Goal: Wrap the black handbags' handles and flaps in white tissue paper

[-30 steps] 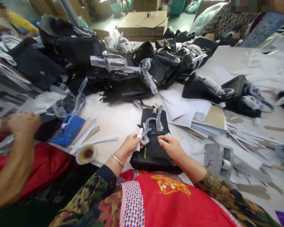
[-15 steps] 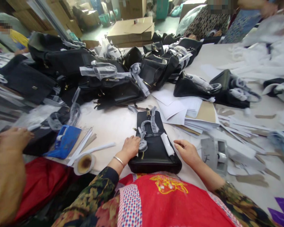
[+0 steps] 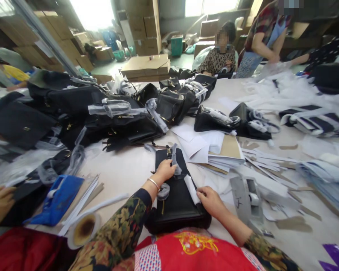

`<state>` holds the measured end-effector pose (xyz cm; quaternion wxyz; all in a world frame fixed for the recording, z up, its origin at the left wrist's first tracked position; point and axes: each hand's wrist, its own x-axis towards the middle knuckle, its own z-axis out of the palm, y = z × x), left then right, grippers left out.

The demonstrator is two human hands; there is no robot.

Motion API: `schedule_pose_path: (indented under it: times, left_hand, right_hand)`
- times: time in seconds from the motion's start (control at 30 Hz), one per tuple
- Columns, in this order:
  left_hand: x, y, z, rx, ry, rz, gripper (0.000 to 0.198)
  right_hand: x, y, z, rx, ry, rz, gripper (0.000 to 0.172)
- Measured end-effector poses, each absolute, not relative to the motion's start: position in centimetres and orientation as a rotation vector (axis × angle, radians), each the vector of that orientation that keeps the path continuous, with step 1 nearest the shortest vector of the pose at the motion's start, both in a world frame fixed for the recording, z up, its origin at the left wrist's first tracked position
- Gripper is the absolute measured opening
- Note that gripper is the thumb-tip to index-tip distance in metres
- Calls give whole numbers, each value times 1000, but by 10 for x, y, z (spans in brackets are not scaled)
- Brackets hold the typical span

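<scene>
In front of me a black backpack (image 3: pixel 176 205) lies on the table, its top away from me. Clear plastic film is wrapped round its handle (image 3: pixel 175 160) and a coiled strap (image 3: pixel 163 192). My left hand (image 3: pixel 166 170), with a bangle at the wrist, closes its fingers on the film-wrapped handle near the top buckle. At the bag's right side, my right hand (image 3: pixel 211 200) has its fingers curled in beside a white wrapped strip (image 3: pixel 192 189). What those fingers hold, if anything, is hidden.
Many black bags (image 3: pixel 124 128) are heaped across the back left. Right of my bag are stacked papers (image 3: pixel 226 150) and a grey tape dispenser (image 3: pixel 247 199). A blue dispenser (image 3: pixel 59 197) and a tape roll (image 3: pixel 84 229) are at left. A co-worker's hand (image 3: pixel 0 203) shows at far left.
My left hand has moved from the bag's left side up to its wrapped handle. My right hand has come in against the bag's right side. The view has tilted up.
</scene>
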<state>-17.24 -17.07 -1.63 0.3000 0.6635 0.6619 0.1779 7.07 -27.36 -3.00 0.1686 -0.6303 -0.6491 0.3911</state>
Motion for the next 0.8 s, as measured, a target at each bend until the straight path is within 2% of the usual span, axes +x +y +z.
schedule_pose_path:
  times: [0.13, 0.27, 0.37, 0.47, 0.63, 0.8]
  left_hand:
    - [-158, -123, -32, 1654, 1865, 562, 27]
    - [-154, -112, -37, 1590, 1840, 626, 10]
    - [-156, -130, -32, 1612, 1738, 692, 24]
    - [-162, -158, -21, 1645, 1587, 725, 28]
    - [-175, -189, -8, 1671, 1313, 774, 18]
    - [-182, -198, -9, 1766, 1241, 725, 18]
  right_hand:
    - [66, -273, -23, -1730, -1816, 1064, 31]
    - [64, -255, -14, -1662, -1743, 1106, 29]
    - [55, -229, -6, -1584, -1535, 1315, 32]
    - [34, -195, 1, -1502, -1154, 1610, 39]
    - [-16, -149, 16, -1350, -733, 1974, 26]
    - [-43, -125, 38, -1241, -660, 2095, 25]
